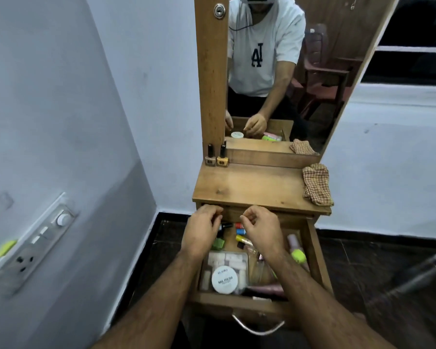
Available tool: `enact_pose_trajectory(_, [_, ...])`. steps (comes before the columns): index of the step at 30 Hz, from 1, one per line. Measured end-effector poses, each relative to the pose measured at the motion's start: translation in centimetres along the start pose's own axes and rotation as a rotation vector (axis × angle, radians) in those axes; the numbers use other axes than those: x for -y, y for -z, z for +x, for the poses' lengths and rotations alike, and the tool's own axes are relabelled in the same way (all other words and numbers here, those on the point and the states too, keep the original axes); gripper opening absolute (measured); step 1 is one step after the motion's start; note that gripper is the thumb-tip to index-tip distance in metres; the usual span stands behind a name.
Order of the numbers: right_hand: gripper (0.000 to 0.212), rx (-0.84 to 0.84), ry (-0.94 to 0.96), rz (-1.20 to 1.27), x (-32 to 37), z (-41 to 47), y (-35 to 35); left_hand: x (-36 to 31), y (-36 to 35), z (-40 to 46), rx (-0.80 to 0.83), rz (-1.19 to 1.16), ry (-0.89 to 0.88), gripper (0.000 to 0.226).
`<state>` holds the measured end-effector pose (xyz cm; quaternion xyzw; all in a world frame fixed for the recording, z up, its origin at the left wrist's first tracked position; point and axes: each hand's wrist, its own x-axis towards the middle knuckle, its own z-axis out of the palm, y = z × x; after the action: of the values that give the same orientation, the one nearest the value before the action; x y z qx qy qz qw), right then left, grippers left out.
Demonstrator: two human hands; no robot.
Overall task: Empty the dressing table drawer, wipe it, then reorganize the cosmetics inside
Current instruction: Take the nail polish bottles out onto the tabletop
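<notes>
The wooden drawer (pixel 237 302) of the dressing table is pulled open and full of cosmetics. My left hand (pixel 203 229) is at the drawer's back left, fingers curled on a black-capped nail polish bottle (pixel 224 225) whose body is hidden. My right hand (pixel 259 227) hovers beside it with fingers loosely curled, nothing visible in them. Red (pixel 238 225), blue (pixel 241 231) and yellow (pixel 241 238) bottles lie between the hands. A green bottle (pixel 218 244), a clear box (pixel 233 259) and a white nail polish tub (pixel 224 279) sit nearer me.
Two nail polish bottles (pixel 215 158) stand at the back left of the tabletop (pixel 249 187). A checked cloth (pixel 316 183) lies at its right edge. The mirror (pixel 325 59) rises behind. A wall with a switch panel (pixel 30 248) is close on the left.
</notes>
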<state>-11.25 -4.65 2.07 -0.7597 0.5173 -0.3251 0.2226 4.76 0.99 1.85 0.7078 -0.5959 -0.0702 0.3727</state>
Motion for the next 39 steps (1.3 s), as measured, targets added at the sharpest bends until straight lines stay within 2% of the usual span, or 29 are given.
enact_pose_trajectory(4, [0.004,0.188,-0.150,-0.040,-0.8,-3.0,0.4,0.0,-0.3,-2.2,0.237,0.135,0.086,0.028])
enact_pose_trajectory(7, [0.009,0.287,-0.248,-0.100,-1.8,-4.4,0.9,0.2,-0.2,-2.5,0.343,0.251,0.086,0.038])
enact_pose_trajectory(14, [0.009,0.270,-0.286,-0.062,-2.8,-5.1,1.5,-0.9,-1.2,0.0,0.418,0.443,0.028,0.029])
enact_pose_trajectory(21, [0.005,0.284,-0.313,-0.024,-3.4,-4.6,0.9,-1.5,-3.6,0.9,0.556,0.570,0.072,0.027])
enact_pose_trajectory(24, [0.006,0.299,-0.343,-0.031,-3.7,-4.4,0.6,-1.3,-4.4,0.6,0.527,0.595,0.100,0.025])
enact_pose_trajectory(28, [0.006,0.298,-0.363,-0.024,-3.4,-3.7,0.2,-1.2,-3.8,0.2,0.457,0.509,0.151,0.024])
enact_pose_trajectory(31, [0.019,0.312,-0.392,0.059,-2.8,-2.7,-1.0,-0.4,-2.3,-0.6,0.272,0.329,0.218,0.027])
enact_pose_trajectory(35, [0.024,0.323,-0.424,0.137,-1.8,-1.1,-3.5,1.9,-0.1,-1.7,-0.016,0.016,0.416,0.030])
enact_pose_trajectory(39, [0.009,0.373,-0.441,0.100,0.2,-0.4,-5.3,3.8,1.2,-2.1,-0.062,-0.269,0.535,0.028])
